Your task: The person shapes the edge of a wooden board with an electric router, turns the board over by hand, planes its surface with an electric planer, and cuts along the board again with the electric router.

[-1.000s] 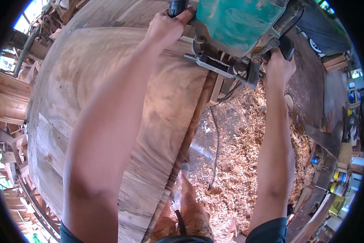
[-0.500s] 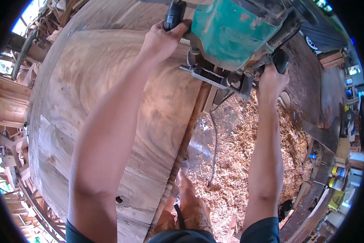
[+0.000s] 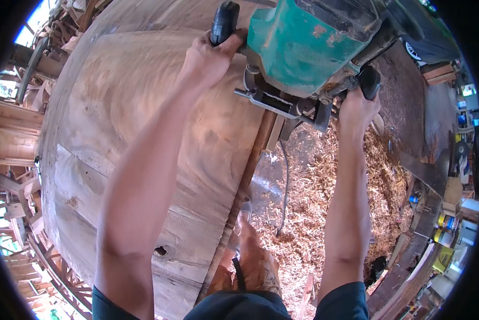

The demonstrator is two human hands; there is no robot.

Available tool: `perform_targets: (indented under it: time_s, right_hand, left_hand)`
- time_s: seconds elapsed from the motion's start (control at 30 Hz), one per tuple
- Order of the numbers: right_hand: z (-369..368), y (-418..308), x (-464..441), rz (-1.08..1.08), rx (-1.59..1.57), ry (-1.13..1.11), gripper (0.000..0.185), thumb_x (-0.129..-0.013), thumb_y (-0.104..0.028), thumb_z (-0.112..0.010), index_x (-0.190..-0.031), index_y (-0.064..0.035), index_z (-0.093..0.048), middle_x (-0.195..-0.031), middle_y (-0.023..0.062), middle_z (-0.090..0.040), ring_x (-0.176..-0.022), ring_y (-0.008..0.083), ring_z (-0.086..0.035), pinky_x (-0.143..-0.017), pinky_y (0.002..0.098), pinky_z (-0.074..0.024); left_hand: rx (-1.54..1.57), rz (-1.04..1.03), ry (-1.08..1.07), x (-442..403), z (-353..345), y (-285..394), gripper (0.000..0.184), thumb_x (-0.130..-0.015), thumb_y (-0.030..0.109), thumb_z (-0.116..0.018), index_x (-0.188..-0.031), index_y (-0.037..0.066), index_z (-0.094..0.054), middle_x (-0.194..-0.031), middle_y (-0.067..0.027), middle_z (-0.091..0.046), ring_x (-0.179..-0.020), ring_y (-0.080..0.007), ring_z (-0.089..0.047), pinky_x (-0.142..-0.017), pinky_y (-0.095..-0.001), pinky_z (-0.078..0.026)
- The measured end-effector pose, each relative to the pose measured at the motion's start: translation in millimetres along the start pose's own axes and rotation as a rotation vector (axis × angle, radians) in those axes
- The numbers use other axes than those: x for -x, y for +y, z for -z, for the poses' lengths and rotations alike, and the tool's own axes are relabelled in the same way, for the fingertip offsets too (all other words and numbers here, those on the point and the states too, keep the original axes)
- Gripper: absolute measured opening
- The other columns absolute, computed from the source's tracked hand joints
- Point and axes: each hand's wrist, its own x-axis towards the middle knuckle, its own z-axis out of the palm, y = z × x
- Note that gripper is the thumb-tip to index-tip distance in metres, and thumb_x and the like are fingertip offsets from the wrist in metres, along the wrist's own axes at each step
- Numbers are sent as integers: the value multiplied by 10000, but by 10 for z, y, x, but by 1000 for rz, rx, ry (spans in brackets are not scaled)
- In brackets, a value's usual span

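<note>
A green plunge router (image 3: 298,50) sits at the right edge of a broad wooden slab (image 3: 207,138). My left hand (image 3: 206,63) is closed around its black left handle (image 3: 225,22), above the slab. On the other side, my right hand (image 3: 358,109) grips the black right handle (image 3: 369,81), out past the slab's edge. A metal guide (image 3: 274,101) fixed to the router's near side lies across that edge. The cutter is hidden beneath the router body.
Wood shavings (image 3: 317,213) cover the floor to the right of the slab, with a dark cord (image 3: 287,186) hanging there. My legs (image 3: 253,261) stand against the slab's edge. Wood pieces (image 3: 15,128) are stacked at left; tins (image 3: 444,229) line the right.
Both hands keep their grip on the router. The router tilts slightly and shifts a little left in view, while the slab's knot hole appears somewhat higher.
</note>
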Motion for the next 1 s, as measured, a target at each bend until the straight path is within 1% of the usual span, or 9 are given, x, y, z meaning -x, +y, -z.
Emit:
perform_targets:
  time_s: [0.17, 0.3, 0.37, 0.47, 0.6, 0.63, 0.77, 0.87, 1.0]
  right_hand:
    - [94, -45, 249, -51, -45, 10, 108, -829, -63, -647, -888, 19, -607, -702, 61, -588, -520, 135, -536, -472, 299, -431]
    - [201, -122, 499, -88, -29, 31, 105, -832, -62, -650, -892, 10, -603, -704, 52, -584, -518, 133, -525, -472, 302, -407]
    - [274, -143, 632, -102, -46, 49, 96, -828, -54, -648, -892, 2, -604, -718, 45, -586, -519, 125, -514, -477, 312, -401]
    - [451, 28, 774, -35, 76, 29, 201, -860, 52, -537, -1040, 42, -626, -823, 76, -620, -566, 143, -546, -470, 306, -441]
    - [590, -237, 1193, -97, 131, 36, 190, -859, 66, -558, -1033, 67, -632, -878, 77, -608, -643, 141, -510, -564, 311, -391]
    - [622, -316, 1299, -65, 141, 32, 205, -850, 76, -572, -1048, 70, -624, -916, 88, -617, -734, 183, -542, -677, 320, -426]
    - [813, -394, 1666, -24, 189, 16, 245, -829, 78, -584, -1073, 85, -603, -978, 134, -640, -878, 256, -564, -850, 356, -425]
    - [943, -433, 1907, -11, 222, 43, 246, -777, 29, -623, -1022, 52, -611, -904, 87, -606, -794, 202, -557, -783, 345, -447]
    - [1144, -444, 2284, 19, 244, 59, 268, -790, 20, -618, -1055, 57, -609, -932, 94, -608, -834, 212, -561, -832, 370, -445]
  left_hand:
    - [-48, -50, -18, 249, 102, -87, 486, -842, 507, -694, -1003, 49, -707, -846, -149, -699, -819, -239, -679, -782, -376, -510]
    - [-17, 94, -32, 617, 250, 136, 391, -854, 436, -694, -1038, 93, -732, -872, -130, -717, -832, -228, -687, -789, -373, -511]
    - [25, 53, -14, 717, 251, 58, 376, -856, 422, -696, -1051, 103, -736, -867, -125, -717, -827, -224, -683, -785, -374, -510]
    - [50, 64, -38, 925, 333, 31, 361, -863, 401, -698, -1089, 123, -742, -829, -119, -711, -794, -220, -682, -768, -371, -514]
    - [84, 80, -50, 1280, 470, 8, 384, -856, 412, -720, -1088, 106, -732, -823, -140, -716, -798, -246, -703, -751, -378, -519]
    - [114, 46, -31, 1370, 475, -74, 393, -851, 417, -729, -1081, 98, -728, -833, -150, -719, -816, -256, -709, -753, -383, -519]
    - [114, 33, -18, 1729, 590, -208, 432, -838, 428, -756, -1074, 71, -703, -873, -179, -724, -864, -310, -716, -766, -405, -518]
    - [85, 96, -38, 1991, 734, -200, 441, -838, 447, -747, -1083, 84, -692, -875, -184, -717, -857, -322, -713, -768, -412, -517]
    - [144, 56, -20, 2399, 827, -343, 401, -842, 432, -725, -1065, 100, -696, -868, -160, -717, -863, -301, -716, -765, -410, -517]
